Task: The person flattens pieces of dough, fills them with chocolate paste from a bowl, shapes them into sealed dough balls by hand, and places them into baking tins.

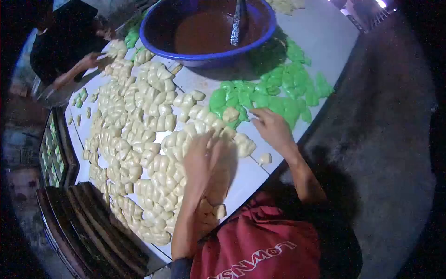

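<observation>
Many small pieces of cream dough (125, 107) cover the left and middle of the white table. A mass of green dough (283, 88) lies to their right. My left hand (202, 156) is over the near cream pieces; its fingers are blurred and partly hidden, so I cannot see what they touch. Just beside the lower edge of the green dough is my right hand (274, 132), its thumb and fingers apart and pointing left, nothing visible in them. A single cream piece (231, 114) rests on the green dough, left of my right fingertips.
A blue basin (209, 56) of brown filling, with a metal utensil (237, 23) in it, stands at the table's far side. Another person's hand (93, 60) works at the far left. Dark stacked trays (93, 228) stand at the lower left; another tray (52, 149) holds green pieces.
</observation>
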Motion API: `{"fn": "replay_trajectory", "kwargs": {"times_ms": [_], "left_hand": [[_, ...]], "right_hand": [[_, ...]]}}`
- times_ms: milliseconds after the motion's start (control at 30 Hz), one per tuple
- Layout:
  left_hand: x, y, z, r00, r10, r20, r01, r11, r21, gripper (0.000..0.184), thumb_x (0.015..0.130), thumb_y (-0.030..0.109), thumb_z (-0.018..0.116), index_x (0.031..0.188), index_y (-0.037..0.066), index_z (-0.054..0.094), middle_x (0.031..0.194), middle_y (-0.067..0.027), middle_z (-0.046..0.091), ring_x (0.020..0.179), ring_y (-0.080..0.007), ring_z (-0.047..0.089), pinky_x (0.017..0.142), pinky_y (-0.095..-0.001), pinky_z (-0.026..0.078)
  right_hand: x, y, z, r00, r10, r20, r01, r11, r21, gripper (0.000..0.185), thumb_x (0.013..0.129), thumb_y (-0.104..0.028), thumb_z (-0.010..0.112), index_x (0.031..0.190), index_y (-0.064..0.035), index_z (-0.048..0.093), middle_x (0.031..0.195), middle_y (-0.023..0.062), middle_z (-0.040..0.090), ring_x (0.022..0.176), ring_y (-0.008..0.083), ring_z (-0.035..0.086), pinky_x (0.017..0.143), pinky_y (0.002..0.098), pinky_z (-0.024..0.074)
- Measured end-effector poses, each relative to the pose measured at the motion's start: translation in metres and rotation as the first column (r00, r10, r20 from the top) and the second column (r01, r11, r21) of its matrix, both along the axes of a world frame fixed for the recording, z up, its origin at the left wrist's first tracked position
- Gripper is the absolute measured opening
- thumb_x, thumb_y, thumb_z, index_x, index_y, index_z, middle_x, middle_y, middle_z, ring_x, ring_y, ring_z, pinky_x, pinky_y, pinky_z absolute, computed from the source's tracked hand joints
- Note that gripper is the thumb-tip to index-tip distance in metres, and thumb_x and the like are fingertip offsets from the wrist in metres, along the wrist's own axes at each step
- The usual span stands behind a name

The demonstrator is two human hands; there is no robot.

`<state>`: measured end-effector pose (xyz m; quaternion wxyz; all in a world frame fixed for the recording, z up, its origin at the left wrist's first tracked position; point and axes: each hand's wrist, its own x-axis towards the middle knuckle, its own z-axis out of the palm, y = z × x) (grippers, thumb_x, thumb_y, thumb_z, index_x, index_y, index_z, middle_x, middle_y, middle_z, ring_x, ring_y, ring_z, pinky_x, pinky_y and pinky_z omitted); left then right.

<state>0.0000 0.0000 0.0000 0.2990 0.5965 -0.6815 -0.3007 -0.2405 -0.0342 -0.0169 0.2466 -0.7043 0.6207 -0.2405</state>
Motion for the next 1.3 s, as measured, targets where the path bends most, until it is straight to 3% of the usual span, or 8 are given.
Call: {"fn": "replay_trajectory", "kwargs": {"times_ms": [300,567,733,867,1000,1167,1233,1300], "left_hand": [[-0.068,-0.088,-0.006,0.935,-0.164,0.313,0.165,0.986,0.026,0.027,0.079,0.013,0.066,0.106,0.009,0.064,0.100,-0.0148,0.064,0.084,-0.0330,0.066,0.067,-0.0417,0.052],[0.006,-0.081,0.030,0.724,0.341,-0.600,-0.272,0.940,0.206,0.026,0.088,0.014,0.062,0.108,-0.001,0.068,0.082,-0.0039,0.068,0.066,-0.0087,0.059,0.058,-0.0229,0.046],[0.011,-0.146,0.010,0.988,0.142,-0.059,-0.142,0.990,-0.003,0.041,0.093,0.024,0.060,0.129,0.005,0.056,0.111,-0.0203,0.065,0.095,-0.0268,0.065,0.078,-0.0357,0.052],[-0.012,-0.147,-0.020,0.881,0.123,0.457,-0.009,0.970,-0.244,0.058,0.086,0.023,0.064,0.139,0.012,0.045,0.134,-0.0275,0.048,0.118,-0.0433,0.051,0.097,-0.0512,0.043],[-0.037,-0.121,-0.002,0.979,-0.115,0.170,0.167,0.929,-0.330,0.042,0.080,0.021,0.069,0.121,0.018,0.063,0.140,-0.0224,0.043,0.131,-0.0397,0.040,0.105,-0.0624,0.029],[-0.058,-0.107,-0.026,0.864,-0.302,0.403,0.410,0.886,-0.217,0.038,0.076,0.018,0.069,0.114,0.026,0.069,0.142,-0.0141,0.044,0.136,-0.0408,0.032,0.111,-0.0571,0.026],[-0.060,-0.109,-0.032,0.847,-0.323,0.423,0.432,0.881,-0.193,0.034,0.077,0.020,0.070,0.110,0.026,0.070,0.143,-0.0126,0.043,0.137,-0.0407,0.031,0.110,-0.0606,0.025],[-0.059,-0.111,-0.034,0.849,-0.338,0.406,0.433,0.886,-0.168,0.030,0.077,0.023,0.070,0.107,0.025,0.071,0.143,-0.0113,0.043,0.137,-0.0406,0.031,0.109,-0.0633,0.024]], "right_hand": [[-0.011,-0.039,-0.006,0.972,0.213,-0.104,-0.222,0.971,-0.093,0.034,0.081,-0.015,0.063,0.115,-0.0082,0.061,0.103,0.0116,0.057,0.091,0.0334,0.062,0.077,0.0439,0.0521],[-0.023,-0.036,-0.017,0.975,0.188,0.122,-0.178,0.980,-0.084,0.027,0.084,-0.014,0.063,0.110,-0.0075,0.064,0.104,0.0097,0.060,0.085,0.0281,0.063,0.068,0.0355,0.0524],[-0.006,-0.038,-0.004,0.969,0.180,-0.168,-0.212,0.958,-0.195,0.026,0.085,-0.019,0.064,0.110,-0.0096,0.065,0.102,0.0077,0.059,0.082,0.0250,0.064,0.067,0.0366,0.0538],[-0.003,-0.047,-0.023,0.970,0.184,-0.161,-0.224,0.934,-0.278,0.020,0.078,-0.014,0.065,0.098,-0.0092,0.066,0.089,0.0093,0.060,0.077,0.0292,0.065,0.062,0.0403,0.0536],[-0.021,-0.032,-0.001,0.982,0.134,0.130,-0.123,0.988,-0.093,0.015,0.075,-0.008,0.064,0.090,-0.0064,0.064,0.088,0.0123,0.063,0.076,0.0307,0.064,0.067,0.0372,0.0529],[-0.029,-0.019,-0.008,0.665,-0.235,0.709,0.019,0.954,0.298,0.015,0.084,-0.013,0.064,0.091,-0.0007,0.059,0.101,0.0085,0.066,0.085,0.0178,0.062,0.070,0.0299,0.0509],[-0.016,-0.024,-0.009,0.593,-0.397,0.700,0.048,0.886,0.462,0.018,0.085,-0.015,0.066,0.085,0.0013,0.057,0.095,0.0120,0.067,0.081,0.0220,0.064,0.074,0.0309,0.0506],[-0.013,-0.031,-0.008,0.930,-0.101,0.352,0.057,0.990,0.132,0.029,0.078,-0.022,0.076,0.086,-0.0014,0.057,0.083,0.0115,0.067,0.075,0.0203,0.063,0.069,0.0345,0.0498]]}}
